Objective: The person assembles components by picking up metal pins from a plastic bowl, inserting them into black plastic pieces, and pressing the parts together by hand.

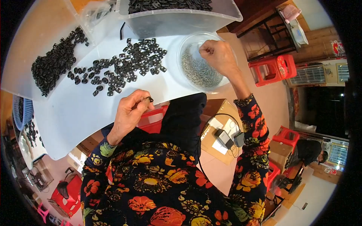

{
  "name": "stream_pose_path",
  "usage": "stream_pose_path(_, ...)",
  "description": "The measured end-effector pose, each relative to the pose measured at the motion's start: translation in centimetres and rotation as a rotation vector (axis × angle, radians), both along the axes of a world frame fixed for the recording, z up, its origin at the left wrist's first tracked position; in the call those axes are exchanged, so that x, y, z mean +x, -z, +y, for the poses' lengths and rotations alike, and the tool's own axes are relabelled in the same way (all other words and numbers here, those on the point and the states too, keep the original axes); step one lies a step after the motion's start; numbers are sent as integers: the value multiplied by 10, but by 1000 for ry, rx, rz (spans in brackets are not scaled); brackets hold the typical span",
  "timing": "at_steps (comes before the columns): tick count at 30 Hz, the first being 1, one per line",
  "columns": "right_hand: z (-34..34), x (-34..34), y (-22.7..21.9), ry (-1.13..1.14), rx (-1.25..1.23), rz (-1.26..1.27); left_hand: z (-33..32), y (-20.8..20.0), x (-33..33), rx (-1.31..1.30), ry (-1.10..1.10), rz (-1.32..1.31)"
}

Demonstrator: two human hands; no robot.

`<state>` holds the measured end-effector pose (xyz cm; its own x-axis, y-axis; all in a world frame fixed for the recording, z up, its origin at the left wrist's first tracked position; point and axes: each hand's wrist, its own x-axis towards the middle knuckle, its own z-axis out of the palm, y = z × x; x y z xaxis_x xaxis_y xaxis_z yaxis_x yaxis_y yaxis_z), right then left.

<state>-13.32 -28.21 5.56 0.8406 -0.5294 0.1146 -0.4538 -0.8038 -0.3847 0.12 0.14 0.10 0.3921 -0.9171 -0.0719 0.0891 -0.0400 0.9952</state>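
My left hand is closed at the table's near edge, pinching a small black plastic piece between thumb and fingertips. Over a round clear plastic bowl at the right end of the table is my right hand, its fingers pinched together. Whatever they hold, if anything, is too small or hidden to make out. Many thin silvery metal pins or screws cover the bowl's bottom. Loose black plastic pieces with holes lie scattered on the white table left of the bowl.
A big translucent bin of black pieces stands at the back. Another translucent container on the left holds a black heap. Below the table's right end sits a cardboard box with a black adapter and cable. Red stools stand beyond.
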Motion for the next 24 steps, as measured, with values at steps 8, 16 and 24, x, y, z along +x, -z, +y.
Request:
stream_pose_path(8, 0, -9, 7, -185, 22, -8, 1, 2, 0, -2, -10, 18)
stream_pose_path(16, -2, -11, 11, -88, -56, -105, 2, 6, 1, 22, -4, -7)
stream_pose_path(24, -1, -13, 7, -135, -4, -95, 1, 2, 0, 0, -4, -26)
